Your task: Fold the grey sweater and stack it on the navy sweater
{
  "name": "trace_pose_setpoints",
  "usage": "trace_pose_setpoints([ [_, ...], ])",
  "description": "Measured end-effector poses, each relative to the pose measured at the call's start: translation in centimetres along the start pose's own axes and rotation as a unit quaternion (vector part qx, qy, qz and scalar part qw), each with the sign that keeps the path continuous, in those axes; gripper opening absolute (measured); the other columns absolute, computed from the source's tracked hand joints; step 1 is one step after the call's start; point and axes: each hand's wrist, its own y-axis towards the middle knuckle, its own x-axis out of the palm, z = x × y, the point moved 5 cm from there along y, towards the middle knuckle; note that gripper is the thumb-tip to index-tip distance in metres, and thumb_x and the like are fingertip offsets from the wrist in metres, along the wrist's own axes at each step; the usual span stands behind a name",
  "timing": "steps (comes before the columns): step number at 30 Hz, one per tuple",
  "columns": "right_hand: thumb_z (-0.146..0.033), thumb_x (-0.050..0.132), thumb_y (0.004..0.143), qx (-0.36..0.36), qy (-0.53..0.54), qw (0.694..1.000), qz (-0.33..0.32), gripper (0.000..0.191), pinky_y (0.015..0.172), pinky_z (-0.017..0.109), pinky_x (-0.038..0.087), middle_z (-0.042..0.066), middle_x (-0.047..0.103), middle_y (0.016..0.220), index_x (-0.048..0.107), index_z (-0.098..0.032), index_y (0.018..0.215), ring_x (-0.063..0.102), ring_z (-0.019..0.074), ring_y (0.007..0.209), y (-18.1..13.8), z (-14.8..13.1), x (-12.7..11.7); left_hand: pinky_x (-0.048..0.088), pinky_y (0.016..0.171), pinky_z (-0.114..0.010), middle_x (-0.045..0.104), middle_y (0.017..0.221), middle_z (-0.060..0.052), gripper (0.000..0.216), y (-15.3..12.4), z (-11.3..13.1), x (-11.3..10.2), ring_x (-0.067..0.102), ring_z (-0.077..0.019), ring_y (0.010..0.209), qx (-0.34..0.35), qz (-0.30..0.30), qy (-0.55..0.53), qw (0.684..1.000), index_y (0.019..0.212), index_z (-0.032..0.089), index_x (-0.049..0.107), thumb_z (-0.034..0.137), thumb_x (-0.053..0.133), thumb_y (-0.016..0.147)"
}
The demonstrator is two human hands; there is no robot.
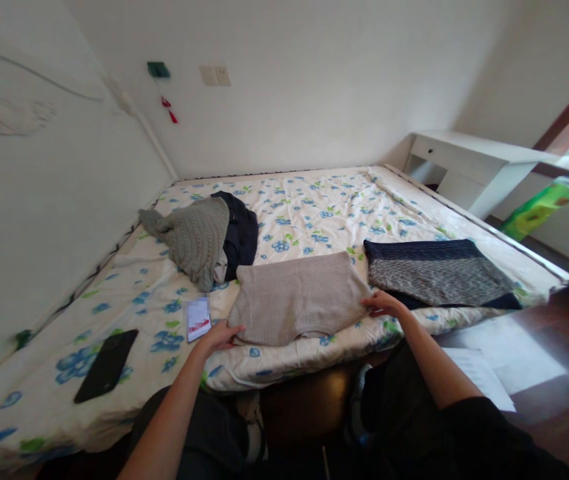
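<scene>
My left hand [222, 335] and right hand [383, 304] rest open and apart on opposite ends of the folded beige sweater [297, 298], flattening it near the bed's [314, 193] front edge. The folded grey-navy sweater [439, 275] sits aside toward the front right corner, separate from it.

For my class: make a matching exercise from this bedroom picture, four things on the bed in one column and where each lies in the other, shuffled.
Things:
1. beige sweater
2. black phone
3. grey knit sweater
4. grey and navy garment

Places:
A. crumpled near the headboard on a dark garment
B. folded, lying right of the beige one
C. between the left hand and right hand
D. flat on the sheet, far left

Pairs: 1-C, 2-D, 3-A, 4-B
</scene>
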Motion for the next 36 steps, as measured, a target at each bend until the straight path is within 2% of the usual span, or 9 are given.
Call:
trace_pose_setpoints([
  [11, -0.02, 0.092, 0.085, 0.019, -0.07, 0.994, 0.08, 0.026, 0.081, 0.037, 0.072, 0.009, 0.084, 0.101, 0.076, -0.017, 0.105, 0.083, 0.025, 0.092, -1.2, -0.3, -0.6, 0.062, 0.068, -0.032, 0.079, 0.072, -0.004, 0.018, 0.1, 0.1, -2.7, 0.083, -0.0327, 0.087, 0.059, 0.078, 0.272, 0.957, 0.082, 0.021, 0.071, 0.029, 0.086, 0.074],
  [14, -0.032, 0.093, 0.089, -0.031, -0.162, 0.974, 0.154, 0.038, 0.095, 0.039, 0.067, 0.017, 0.084, 0.111, 0.079, -0.014, 0.12, 0.083, 0.033, 0.112, -0.8, -0.7, -1.2, 0.065, 0.079, -0.038, 0.085, 0.09, -0.011, 0.03, -0.5, -0.1, -2.5, 0.084, -0.0365, 0.098, 0.082, 0.162, 0.312, 0.933, 0.101, 0.018, 0.077, 0.036, 0.086, 0.079],
  [16, -0.037, 0.087, 0.094, -0.113, -0.248, 0.93, 0.246, 0.048, 0.108, 0.041, 0.061, 0.023, 0.082, 0.127, 0.077, -0.012, 0.133, 0.078, 0.0364, 0.127, -1.0, -1.8, -1.4, 0.065, 0.094, -0.043, 0.086, 0.117, -0.021, 0.042, -1.1, 0.2, -1.9, 0.082, -0.0392, 0.115, 0.132, 0.242, 0.35, 0.895, 0.122, 0.013, 0.077, 0.038, 0.079, 0.089],
  [19, -0.035, 0.071, 0.102, -0.26, -0.311, 0.861, 0.308, 0.052, 0.122, 0.046, 0.053, 0.024, 0.075, 0.145, 0.072, -0.014, 0.149, 0.07, 0.0368, 0.139, -1.8, -3.7, 1.0, 0.06, 0.116, -0.048, 0.077, 0.147, -0.026, 0.051, -1.9, 1.3, 1.3, 0.075, -0.0389, 0.138, 0.262, 0.292, 0.373, 0.841, 0.146, 0.011, 0.07, 0.035, 0.063, 0.102],
  [23, -0.034, 0.056, 0.111, -0.411, -0.351, 0.811, 0.223, 0.055, 0.135, 0.05, 0.043, 0.02, 0.067, 0.164, 0.067, -0.017, 0.161, 0.059, 0.034, 0.155, -2.9, -6.2, 8.7, 0.05, 0.132, -0.05, 0.074, 0.159, -0.018, 0.051, -1.7, 4.5, 9.9, 0.067, -0.0337, 0.15, 0.4, 0.217, 0.364, 0.812, 0.154, 0.016, 0.071, 0.029, 0.052, 0.109],
  [26, -0.037, 0.051, 0.115, -0.445, -0.398, 0.788, 0.152, 0.06, 0.142, 0.054, 0.033, 0.017, 0.054, 0.18, 0.061, -0.017, 0.17, 0.043, 0.0336, 0.171, -3.0, -7.7, 13.8, 0.042, 0.139, -0.056, 0.063, 0.175, -0.013, 0.056, -0.9, 7.8, 17.2, 0.054, -0.0343, 0.165, 0.449, 0.154, 0.382, 0.793, 0.165, 0.019, 0.066, 0.029, 0.047, 0.113],
  [29, -0.046, 0.049, 0.117, -0.397, -0.442, 0.795, 0.118, 0.066, 0.144, 0.06, 0.027, 0.014, 0.04, 0.189, 0.052, -0.021, 0.179, 0.03, 0.0365, 0.179, -1.7, -7.9, 15.0, 0.035, 0.142, -0.06, 0.051, 0.185, -0.009, 0.061, 0.6, 10.0, 22.1, 0.042, -0.0352, 0.174, 0.458, 0.098, 0.414, 0.781, 0.175, 0.024, 0.059, 0.033, 0.043, 0.116],
  [32, -0.058, 0.046, 0.119, -0.312, -0.467, 0.819, 0.118, 0.071, 0.145, 0.063, 0.021, 0.009, 0.031, 0.194, 0.045, -0.029, 0.184, 0.023, 0.0377, 0.181, 0.0, -6.3, 12.9, 0.033, 0.142, -0.064, 0.046, 0.188, -0.007, 0.063, 3.2, 10.1, 23.2, 0.038, -0.0368, 0.176, 0.416, 0.07, 0.448, 0.788, 0.178, 0.029, 0.054, 0.041, 0.042, 0.118],
  [36, -0.067, 0.04, 0.119, -0.255, -0.462, 0.833, 0.164, 0.077, 0.147, 0.059, 0.013, 0.003, 0.025, 0.196, 0.036, -0.032, 0.188, 0.017, 0.0345, 0.183, 1.3, -3.7, 10.1, 0.025, 0.145, -0.06, 0.039, 0.192, -0.006, 0.07, 6.4, 9.2, 20.9, 0.032, -0.0356, 0.179, 0.4, 0.074, 0.482, 0.776, 0.182, 0.032, 0.047, 0.059, 0.041, 0.118],
])
